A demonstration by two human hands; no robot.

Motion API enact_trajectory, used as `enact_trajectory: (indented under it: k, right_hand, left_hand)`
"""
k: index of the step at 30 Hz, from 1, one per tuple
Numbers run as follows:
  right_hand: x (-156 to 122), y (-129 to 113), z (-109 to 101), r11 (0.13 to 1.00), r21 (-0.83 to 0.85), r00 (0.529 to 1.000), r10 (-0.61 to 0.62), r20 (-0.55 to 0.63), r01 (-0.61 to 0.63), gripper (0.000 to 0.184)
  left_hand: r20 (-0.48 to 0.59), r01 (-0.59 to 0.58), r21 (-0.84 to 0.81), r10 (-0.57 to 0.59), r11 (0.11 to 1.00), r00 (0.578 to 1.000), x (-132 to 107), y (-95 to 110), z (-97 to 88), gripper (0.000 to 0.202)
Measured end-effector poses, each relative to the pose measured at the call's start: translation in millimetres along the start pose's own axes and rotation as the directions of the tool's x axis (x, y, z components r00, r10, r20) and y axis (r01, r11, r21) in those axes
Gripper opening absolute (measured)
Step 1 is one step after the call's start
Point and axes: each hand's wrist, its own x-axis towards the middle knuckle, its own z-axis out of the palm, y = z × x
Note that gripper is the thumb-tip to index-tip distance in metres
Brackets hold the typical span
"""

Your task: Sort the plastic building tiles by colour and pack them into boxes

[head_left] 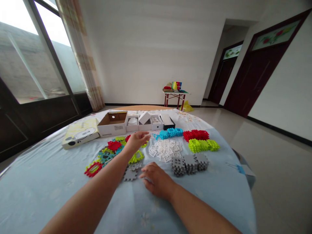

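Observation:
My left hand (136,142) reaches out above the far side of a mixed pile of interlocking plastic tiles (107,155). Its fingertips are pinched together, and what is between them, if anything, is too small to make out. Low on the cloth rests my right hand (157,180), fingers loosely bent and apart, with nothing visible in it. Just left of it lies a grey tile (130,175), and a green tile (136,157) sits behind that. White window-shaped pieces (165,149) are heaped beyond my right hand. Stacks of grey tiles (189,165) stand to its right.
Rows of blue tiles (169,133), red tiles (195,135) and lime-green tiles (203,145) line the right side. Farther back are a large open box (113,128), several small boxes (151,126) and a yellow box (80,133). A patterned cloth (126,208) covers the round table.

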Motion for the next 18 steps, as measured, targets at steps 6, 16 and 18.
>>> enact_trajectory:
  k: [6, 16, 18]
  right_hand:
    - [0.0, 0.9, 1.3, 0.999, -0.009, 0.997, 0.052, 0.063, -0.051, 0.024]
    - [4.5, 1.0, 2.8, 0.996, -0.016, 0.988, 0.094, 0.12, -0.093, 0.021]
    - [4.6, 0.8, 2.7, 0.996, -0.025, 0.989, 0.085, 0.12, -0.083, 0.021]
  left_hand:
    - [0.019, -0.111, 0.598, 0.124, 0.794, 0.992, 27.2, -20.3, 1.5, 0.04]
    - [0.002, -0.016, 0.85, 0.027, 0.527, 1.0, 36.7, -46.4, -42.3, 0.024]
    - [0.003, -0.01, 0.856, 0.013, 0.516, 1.0, 33.8, -46.6, -43.9, 0.022]
